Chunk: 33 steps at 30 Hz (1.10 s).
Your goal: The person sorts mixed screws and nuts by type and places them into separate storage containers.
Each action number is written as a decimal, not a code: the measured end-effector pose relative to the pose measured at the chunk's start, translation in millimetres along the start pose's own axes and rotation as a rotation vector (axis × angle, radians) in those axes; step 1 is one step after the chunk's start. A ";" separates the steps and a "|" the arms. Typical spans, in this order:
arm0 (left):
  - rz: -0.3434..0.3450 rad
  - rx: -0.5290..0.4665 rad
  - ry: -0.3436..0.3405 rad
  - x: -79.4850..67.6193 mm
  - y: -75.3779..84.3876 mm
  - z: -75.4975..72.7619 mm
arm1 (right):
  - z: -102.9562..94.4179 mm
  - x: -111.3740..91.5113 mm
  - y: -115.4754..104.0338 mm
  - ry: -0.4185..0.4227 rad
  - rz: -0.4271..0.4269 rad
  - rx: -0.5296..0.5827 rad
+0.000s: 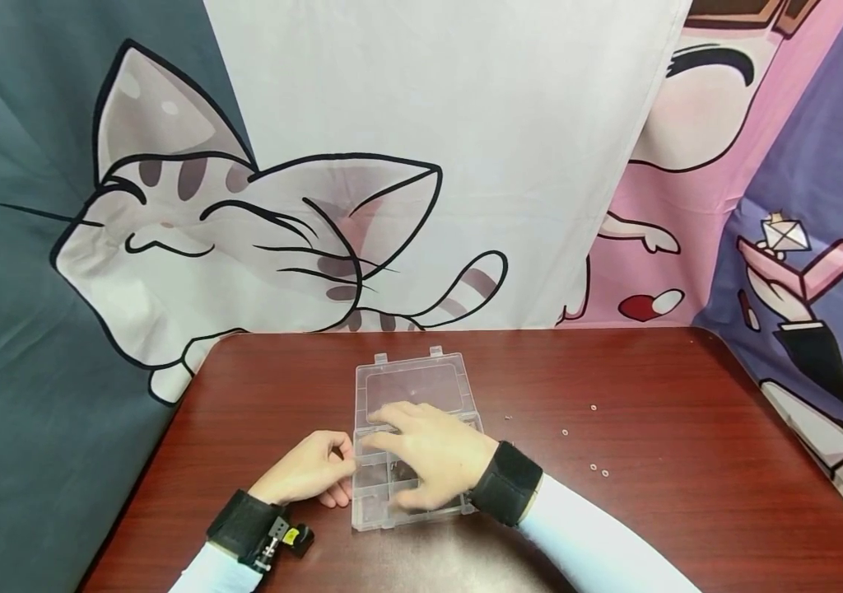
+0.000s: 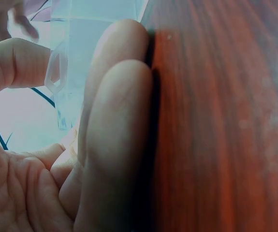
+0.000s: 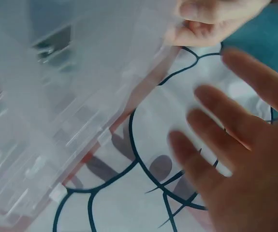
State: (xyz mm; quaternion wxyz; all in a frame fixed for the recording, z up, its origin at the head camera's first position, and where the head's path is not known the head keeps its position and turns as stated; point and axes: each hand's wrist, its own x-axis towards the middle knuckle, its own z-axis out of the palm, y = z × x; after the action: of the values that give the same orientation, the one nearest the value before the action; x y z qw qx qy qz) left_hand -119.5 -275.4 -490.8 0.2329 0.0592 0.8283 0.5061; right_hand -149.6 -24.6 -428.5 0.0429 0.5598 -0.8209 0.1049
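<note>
A clear plastic compartment box [image 1: 372, 504] lies on the table with its lid [image 1: 414, 387] folded open towards the back. My left hand [image 1: 314, 468] is at its left edge, thumb against the side wall and fingers curled beside it, gripping that edge. In the left wrist view a small translucent loop [image 2: 54, 72] shows at the thumb tip; whether it belongs to the box is unclear. Above the compartments my right hand [image 1: 432, 453] is blurred, fingers spread and holding nothing visible. Small dark pieces [image 1: 402, 471] show in one compartment; the right hand hides several others.
Several small white rings [image 1: 593, 468] lie scattered on the brown table [image 1: 688, 445] to the right of the box. A tiny piece [image 1: 508, 417] sits nearer the box. A printed cloth [image 1: 503, 123] hangs behind the table.
</note>
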 end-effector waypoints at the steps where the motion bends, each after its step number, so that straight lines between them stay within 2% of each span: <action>1: -0.001 0.000 -0.001 0.2 -0.1 0.2 | 1.8 -2.4 -0.5 -0.029 0.011 -0.009; 4: -0.001 0.002 0.002 0.6 0.0 0.6 | 5.1 -9.7 -0.7 -0.081 0.055 0.005; 9: -0.006 -0.006 0.010 0.7 0.3 1.6 | 4.4 -21.6 7.1 -0.057 0.084 -0.004; 18: 0.001 -0.002 0.008 0.0 -0.2 1.4 | -2.9 -55.0 41.1 -0.067 0.213 -0.007; 24: 0.001 -0.004 0.009 0.1 -0.4 1.0 | 3.2 -85.2 75.6 -0.009 0.259 -0.008; 28: -0.001 -0.011 0.007 0.3 -0.3 1.1 | 5.4 -102.7 90.9 0.019 0.295 0.011; 33: -0.003 -0.016 0.006 0.1 -0.3 1.0 | 9.9 -115.1 102.8 0.061 0.257 0.009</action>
State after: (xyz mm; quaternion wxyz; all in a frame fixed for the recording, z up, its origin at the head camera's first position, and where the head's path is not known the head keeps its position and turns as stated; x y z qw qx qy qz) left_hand -119.1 -274.7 -491.5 0.2317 0.0544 0.8251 0.5124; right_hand -202.0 114.0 -472.5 0.0514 0.4466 -0.8837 0.1303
